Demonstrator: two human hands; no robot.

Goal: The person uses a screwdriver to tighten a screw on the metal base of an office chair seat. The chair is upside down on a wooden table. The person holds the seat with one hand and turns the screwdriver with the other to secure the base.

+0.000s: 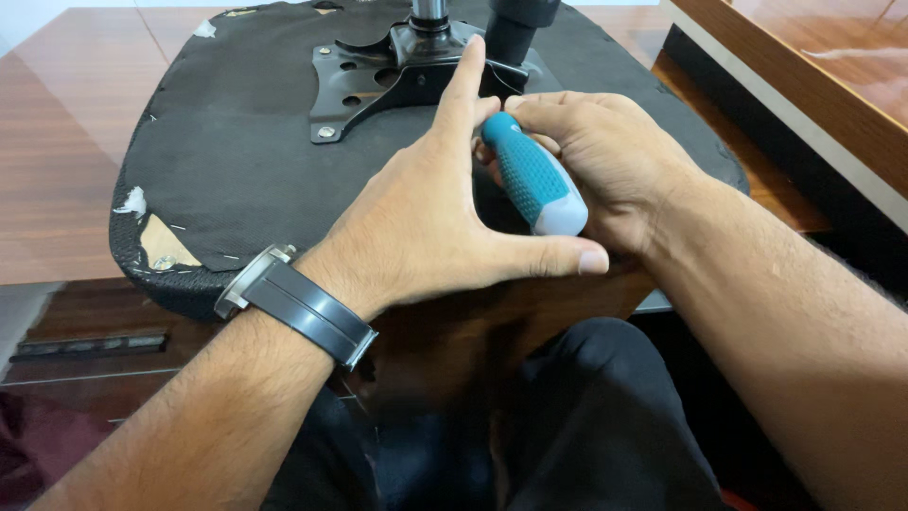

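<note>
Mid-screw work on upturned chair seat (236, 142) lying across the table's near edge. My right hand (605, 161) clamps the teal screwdriver (534, 175); left hand (426, 227), fingers spread, steadies it. Likely next: firm, square turning at the black bracket (378, 80).

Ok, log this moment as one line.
right hand: grips teal screwdriver | left hand: open, steadying beside it | under: upturned chair seat, black mounting plate

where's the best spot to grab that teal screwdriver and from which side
Grip the screwdriver around its fat, textured teal handle, coming from the right, as the right hand does. Its white butt end points toward the person; the shaft is hidden behind the left hand.
</note>
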